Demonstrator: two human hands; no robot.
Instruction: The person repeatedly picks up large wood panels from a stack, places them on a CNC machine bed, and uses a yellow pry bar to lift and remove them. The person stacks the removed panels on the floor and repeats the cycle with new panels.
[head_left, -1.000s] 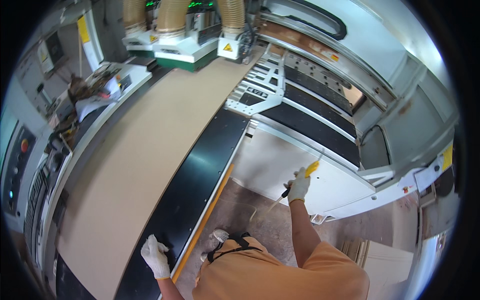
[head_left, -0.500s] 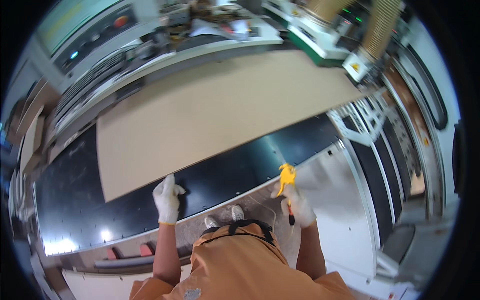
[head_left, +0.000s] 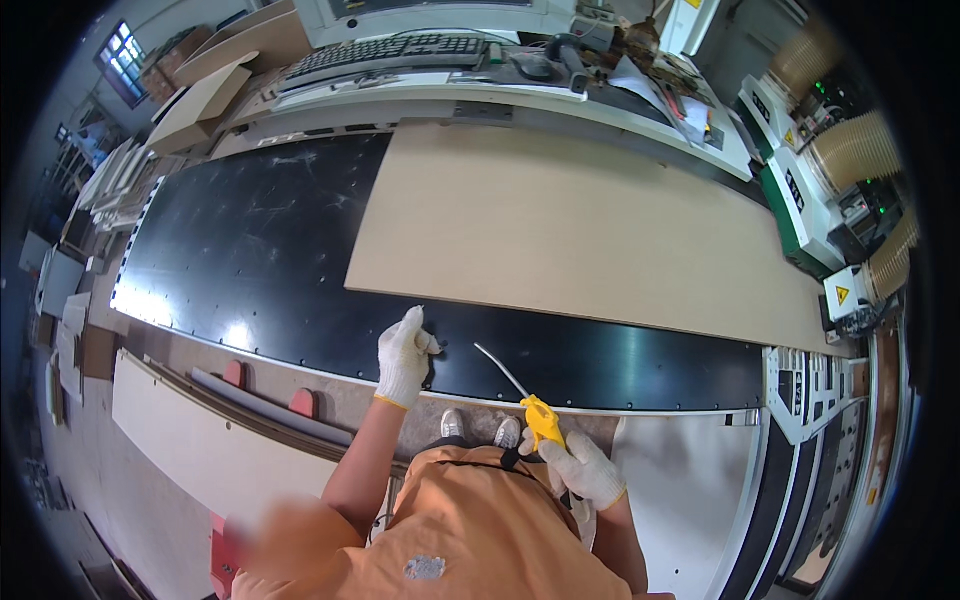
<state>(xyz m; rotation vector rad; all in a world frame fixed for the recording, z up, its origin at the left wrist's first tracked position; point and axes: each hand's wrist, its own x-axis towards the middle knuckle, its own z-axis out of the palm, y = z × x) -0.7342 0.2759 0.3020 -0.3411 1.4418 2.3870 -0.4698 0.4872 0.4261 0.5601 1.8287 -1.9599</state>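
Observation:
My left hand, in a white knit glove, is raised over the black machine bed, close to the front edge of a large tan board. Its thumb stands apart from the fingers, and I see nothing held in it. In my gloved right hand is a yellow air blow gun. The gun's thin, bent metal nozzle points up and left over the bed's front strip. The board lies flat on the bed, its near left corner just left of my left fingertips.
Behind the board runs a white ledge with a keyboard, a handheld scanner and loose papers. A machine head with ribbed hoses stands at the right. Long panels lean at the lower left, near red pads.
The view has swung left, so the bed and board look level. My left hand is nearer the board's front left corner. The blow gun's nozzle now shows clearly, tilted left.

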